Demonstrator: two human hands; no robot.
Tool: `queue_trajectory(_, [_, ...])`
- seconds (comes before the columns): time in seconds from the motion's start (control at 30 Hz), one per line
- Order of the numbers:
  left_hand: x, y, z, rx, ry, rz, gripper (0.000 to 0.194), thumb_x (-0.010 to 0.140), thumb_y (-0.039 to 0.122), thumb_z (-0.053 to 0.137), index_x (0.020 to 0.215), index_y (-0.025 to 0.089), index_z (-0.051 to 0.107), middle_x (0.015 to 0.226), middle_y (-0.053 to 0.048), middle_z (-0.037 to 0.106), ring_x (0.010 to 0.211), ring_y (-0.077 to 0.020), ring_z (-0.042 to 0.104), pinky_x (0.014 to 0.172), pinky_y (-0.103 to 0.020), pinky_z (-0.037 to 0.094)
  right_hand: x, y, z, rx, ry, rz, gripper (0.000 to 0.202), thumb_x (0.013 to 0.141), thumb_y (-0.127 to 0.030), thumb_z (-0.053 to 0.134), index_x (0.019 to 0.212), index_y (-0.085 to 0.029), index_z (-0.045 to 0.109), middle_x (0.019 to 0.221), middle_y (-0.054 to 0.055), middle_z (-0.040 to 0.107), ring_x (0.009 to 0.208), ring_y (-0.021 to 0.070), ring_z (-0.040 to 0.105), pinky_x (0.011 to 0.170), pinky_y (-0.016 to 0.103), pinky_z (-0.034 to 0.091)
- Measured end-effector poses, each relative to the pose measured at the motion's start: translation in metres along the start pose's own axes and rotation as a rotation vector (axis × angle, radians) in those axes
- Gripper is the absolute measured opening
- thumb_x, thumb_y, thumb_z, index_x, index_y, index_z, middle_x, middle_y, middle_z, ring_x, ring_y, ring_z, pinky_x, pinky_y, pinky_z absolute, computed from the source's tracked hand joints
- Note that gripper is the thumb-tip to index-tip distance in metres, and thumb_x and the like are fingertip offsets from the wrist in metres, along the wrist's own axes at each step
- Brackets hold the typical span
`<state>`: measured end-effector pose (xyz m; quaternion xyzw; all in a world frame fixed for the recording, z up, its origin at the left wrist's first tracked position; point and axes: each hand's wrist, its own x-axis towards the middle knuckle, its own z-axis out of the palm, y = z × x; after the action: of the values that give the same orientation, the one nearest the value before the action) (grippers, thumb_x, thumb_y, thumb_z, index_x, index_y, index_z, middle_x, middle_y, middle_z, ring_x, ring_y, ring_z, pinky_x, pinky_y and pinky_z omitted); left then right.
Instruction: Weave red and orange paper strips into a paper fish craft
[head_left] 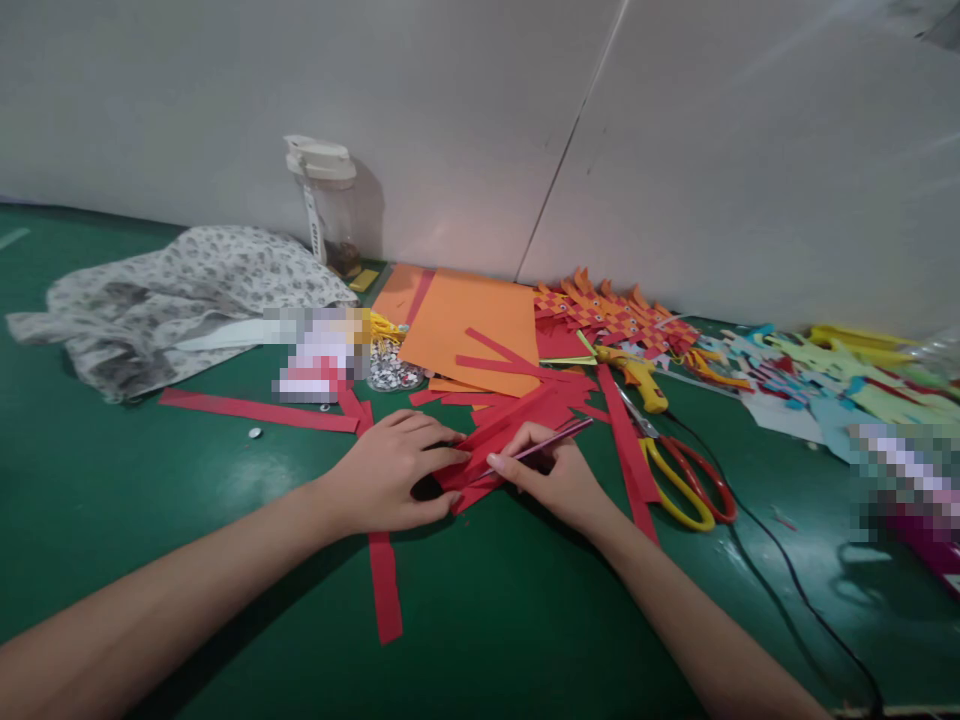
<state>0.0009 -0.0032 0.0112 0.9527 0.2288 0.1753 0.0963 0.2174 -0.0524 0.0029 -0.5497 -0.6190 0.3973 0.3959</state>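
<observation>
My right hand [551, 470] closes round a slim pinkish pencil [562, 435], its lower end against a red paper piece [510, 425]. That paper slants up to the right and looks folded or layered. My left hand [397, 470] steadies its near left end, thumb along the lower edge and fingers on top. Red paper strips [259, 410] lie about my left hand, one running out below it toward the front. To the right of my right hand are more red strips [626, 450] and large scissors [686, 475] with one yellow and one red handle.
Orange paper sheets [472, 320] lie behind the red paper. Woven orange-red paper pieces [607, 310], a yellow glue gun [637, 378] with a black cord and coloured scraps [810, 375] are at right. A patterned cloth [187, 290] and white-lidded bottle [326, 205] stand back left.
</observation>
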Motion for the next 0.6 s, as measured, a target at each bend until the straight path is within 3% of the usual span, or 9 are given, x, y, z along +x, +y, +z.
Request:
queue_trajectory(0.2, [-0.001,-0.001,0.002,-0.002,0.017,0.012,0.034,0.081,0.04,0.054,0.11,0.024,0.063,0.114,-0.003,0.064,0.105,-0.0228,0.057,0.091,-0.042,0.042,0.006,0.012,-0.017,0.038,0.113,-0.007,0.032,0.071,-0.044,0.07,0.063,-0.02,0.051,0.051,-0.004,0.051,0.045,0.0108,0.046,0.045,0.023,0.035])
queue_trajectory(0.4, [-0.001,-0.002,0.003,0.0,0.019,0.013,0.034,0.081,0.041,0.054,0.11,0.024,0.063,0.115,-0.003,0.064,0.105,-0.0227,0.057,0.092,-0.041,0.042,0.011,0.02,-0.035,0.059,0.145,-0.005,0.034,0.068,-0.046,0.072,0.062,-0.019,0.053,0.053,-0.003,0.054,0.047,0.0117,0.049,0.047,0.024,0.037])
queue_trajectory(0.6, [-0.001,-0.001,0.002,-0.003,0.011,0.001,0.034,0.081,0.041,0.054,0.11,0.025,0.063,0.116,-0.004,0.064,0.105,-0.0229,0.057,0.092,-0.04,0.042,0.01,0.018,-0.038,0.055,0.208,-0.024,0.034,0.068,-0.046,0.073,0.062,-0.02,0.052,0.052,-0.004,0.051,0.048,0.0117,0.047,0.047,0.024,0.035])
